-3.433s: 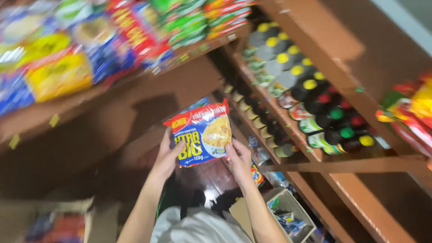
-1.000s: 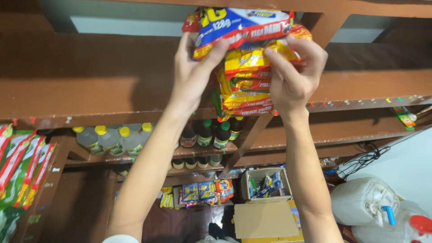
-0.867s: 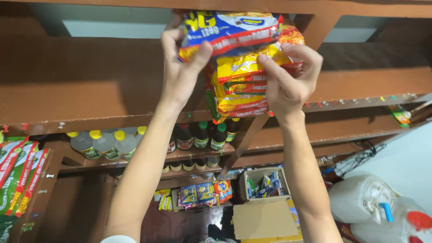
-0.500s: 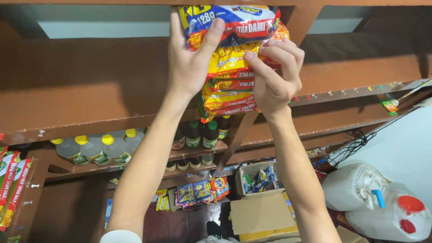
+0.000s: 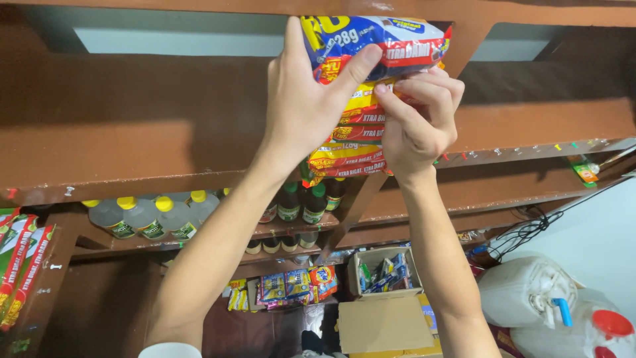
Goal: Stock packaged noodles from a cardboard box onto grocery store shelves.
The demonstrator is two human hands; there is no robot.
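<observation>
A: Start with the big wooden shelving point(image 5: 132, 139). What sits where on it?

B: Its broad brown board runs across the view, with an upright post point(image 5: 358, 205) slanting down below the hands. Under that board, left of the post, stand clear bottles with yellow caps point(image 5: 142, 215); right against the post are dark bottles with green caps point(image 5: 301, 202). Low and right of the shelving sit white plastic jugs point(image 5: 536, 298), one with a red cap. Below the post is a cardboard box point(image 5: 381, 318) with an open carton of small sachets behind it.

A: And the hands?

B: Both are raised at the top of the shelving. The left hand point(image 5: 305, 106) has its fingers spread and its thumb pressed on the blue, red and white snack packet point(image 5: 374, 43), which lies highest, touching the upper edge. The right hand point(image 5: 417, 122) has its fingers curled and closed on the stack of yellow and red packets point(image 5: 354, 142) just under it.

A: Which step would you call this?

B: My reading is placing: the blue packet is being seated on top of the stack, still supported by both hands.

A: What does the next move call for?

B: I judge it needs a steady push back until the packet rests level, then a gentle release, so the slippery stack does not slide off the shelving.
</observation>
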